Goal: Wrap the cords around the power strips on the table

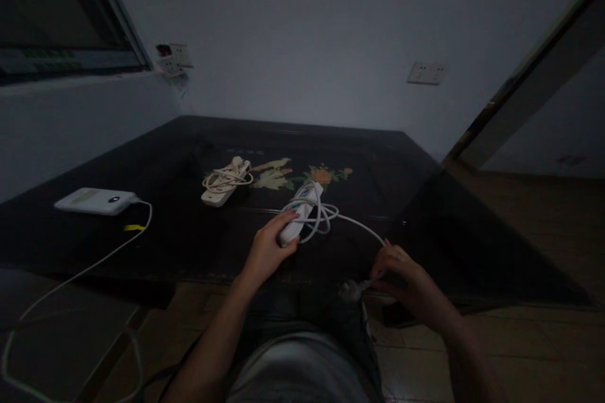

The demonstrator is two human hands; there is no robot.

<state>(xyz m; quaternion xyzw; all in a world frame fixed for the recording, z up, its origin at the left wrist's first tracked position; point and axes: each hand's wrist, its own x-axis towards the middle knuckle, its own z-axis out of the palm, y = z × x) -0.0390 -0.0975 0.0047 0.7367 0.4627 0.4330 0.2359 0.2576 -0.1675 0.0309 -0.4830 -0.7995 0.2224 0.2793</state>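
Dim home-like room, floral-patterned table.

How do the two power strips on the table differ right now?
The held power strip looks white with a pale grey cord; the other power strip looks creamier, its cord beige. The held strip has its cord partly drawn out to the right hand; the other strip's cord is bundled on top. Both have loops of cord around them.

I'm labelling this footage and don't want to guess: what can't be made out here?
All in the head view:
- White power strip: some sockets, behind its looped cord and the left hand.
- Plug by the right hand: pins lost in blur and dark.
- Beige power strip: sockets, under its wrapped cord.
- White device: markings too small and dim.
- Thin cable: part cut off by the bottom edge.
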